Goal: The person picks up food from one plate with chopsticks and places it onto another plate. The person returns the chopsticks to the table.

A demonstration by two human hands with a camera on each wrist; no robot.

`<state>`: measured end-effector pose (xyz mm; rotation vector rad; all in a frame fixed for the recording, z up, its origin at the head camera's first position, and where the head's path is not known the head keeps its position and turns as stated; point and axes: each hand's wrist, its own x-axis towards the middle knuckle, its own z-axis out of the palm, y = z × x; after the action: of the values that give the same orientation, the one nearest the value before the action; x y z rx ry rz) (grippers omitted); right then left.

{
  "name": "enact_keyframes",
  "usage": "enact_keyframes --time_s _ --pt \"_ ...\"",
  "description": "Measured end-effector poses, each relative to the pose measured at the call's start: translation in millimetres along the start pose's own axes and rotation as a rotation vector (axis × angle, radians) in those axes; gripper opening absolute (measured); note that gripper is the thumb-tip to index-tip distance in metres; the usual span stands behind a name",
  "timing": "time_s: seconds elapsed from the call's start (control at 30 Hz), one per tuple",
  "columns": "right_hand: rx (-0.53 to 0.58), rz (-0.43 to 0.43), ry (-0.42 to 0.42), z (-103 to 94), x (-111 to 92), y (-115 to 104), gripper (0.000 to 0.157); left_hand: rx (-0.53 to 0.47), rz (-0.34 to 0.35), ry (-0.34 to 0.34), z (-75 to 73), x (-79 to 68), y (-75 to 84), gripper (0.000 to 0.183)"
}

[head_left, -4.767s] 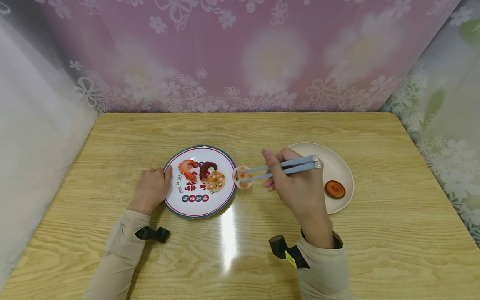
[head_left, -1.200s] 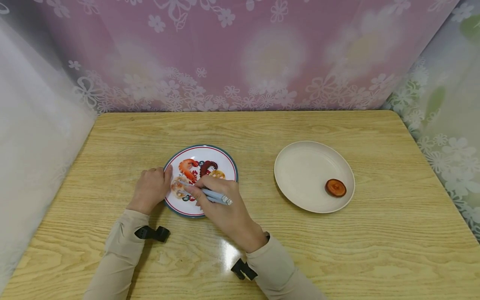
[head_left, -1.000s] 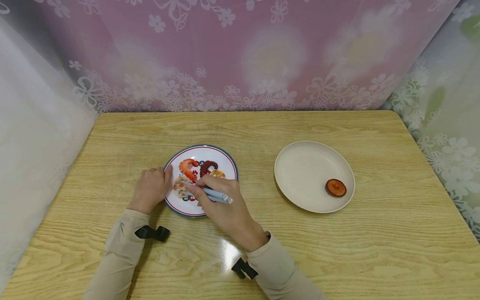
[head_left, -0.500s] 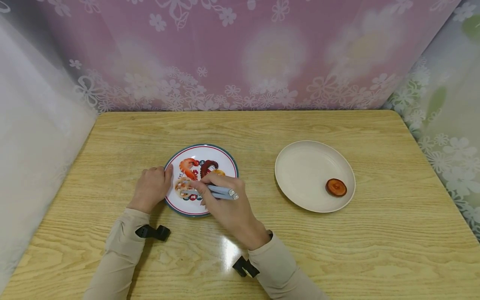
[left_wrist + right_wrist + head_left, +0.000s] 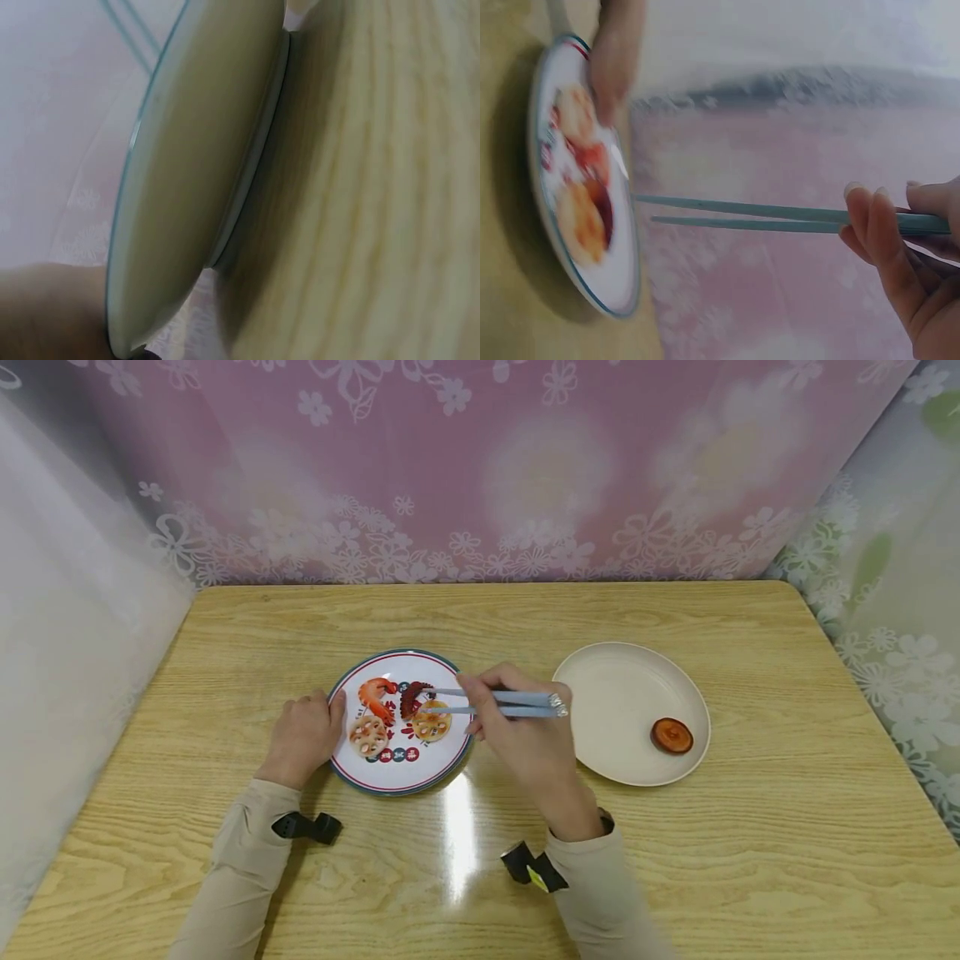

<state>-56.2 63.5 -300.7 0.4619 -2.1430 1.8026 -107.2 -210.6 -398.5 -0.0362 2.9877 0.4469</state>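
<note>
My left hand (image 5: 302, 739) grips the left rim of a white plate (image 5: 397, 777) banded in blue and red, its thumb over the edge. In the left wrist view the plate's underside (image 5: 195, 150) fills the middle. Pale blue chopsticks (image 5: 525, 697) are pinched in my right hand (image 5: 528, 735). Their tips are slightly apart, and in the right wrist view they stand off from the food, holding nothing. On the plate lie a shrimp (image 5: 375, 697), a dark octopus tentacle (image 5: 411, 702), a lotus root slice (image 5: 369, 737) at lower left and another lotus root slice (image 5: 431, 723) at right.
To the right, a beige plate (image 5: 611, 727) carries one brown mushroom slice (image 5: 672, 737). Both plates stand on a wood-grain table (image 5: 735, 860). A pink flowered curtain (image 5: 480, 468) hangs behind its far edge, with pale curtains at either side.
The chopsticks carried a lotus root slice leftward onto the patterned plate and let it go at lower left. My right hand has since drawn back to the right. The left hand stays put.
</note>
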Motion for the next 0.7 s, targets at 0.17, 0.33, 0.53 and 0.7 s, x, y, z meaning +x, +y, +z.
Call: enact_keyframes --time_s 0.17,0.33,0.53,0.7 --pt "-0.023 0.006 0.127 -41.5 5.9 -6.3 0.020 0.012 -0.040 -0.011 0.6 0.6 3.7 0.055" --pt "-0.081 -0.036 0.243 -82.4 1.5 -10.0 0.020 0.033 -0.077 -0.068 1.3 2.8 5.3 0.058" --pt "-0.164 -0.018 0.336 -129.7 -12.8 -10.6 0.021 0.010 -0.081 -0.094 -3.9 2.1 1.9 0.059" --pt "-0.198 0.035 0.405 -158.6 -31.3 -9.9 0.020 -0.022 -0.053 -0.114 -9.7 0.0 -3.3 0.064"
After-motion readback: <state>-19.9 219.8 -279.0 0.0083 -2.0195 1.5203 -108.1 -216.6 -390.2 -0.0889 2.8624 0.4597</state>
